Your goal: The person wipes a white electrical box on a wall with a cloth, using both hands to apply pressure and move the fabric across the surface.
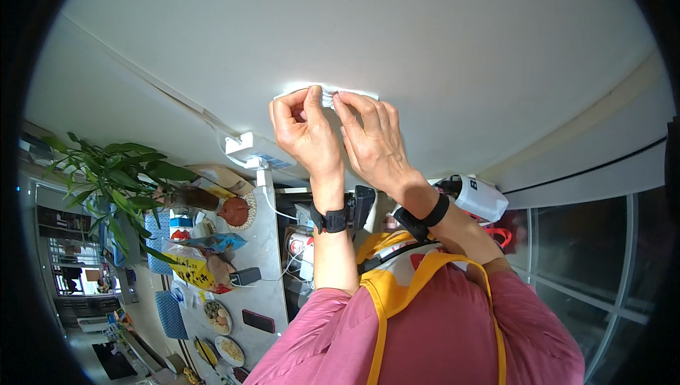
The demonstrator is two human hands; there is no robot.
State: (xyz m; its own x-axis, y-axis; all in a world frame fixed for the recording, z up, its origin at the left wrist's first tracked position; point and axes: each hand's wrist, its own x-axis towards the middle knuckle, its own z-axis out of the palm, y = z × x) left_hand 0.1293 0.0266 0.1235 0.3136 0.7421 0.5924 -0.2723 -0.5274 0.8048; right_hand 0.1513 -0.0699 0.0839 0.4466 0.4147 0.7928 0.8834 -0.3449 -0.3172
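Note:
Both my hands are raised against the pale wall [425,38], side by side. Between their fingertips shows a small white ribbed or folded piece [328,95]; its kind I cannot make out. A thin white strip [365,94] runs flat at the wall behind the fingers, mostly hidden by them. My left hand [306,128] is closed, thumb and forefinger pinched at the left side of the white piece. At its right side, my right hand [374,133] is closed too, fingertips pressed together. Dark bands circle both wrists.
Left of my hands, a white power strip [258,150] with a plugged-in cable is on the wall. Below stands a marble-topped table [265,272] with a leafy plant [117,179], a yellow bag [191,268], a phone [258,321] and plates of food [229,351]. Windows [581,250] lie right.

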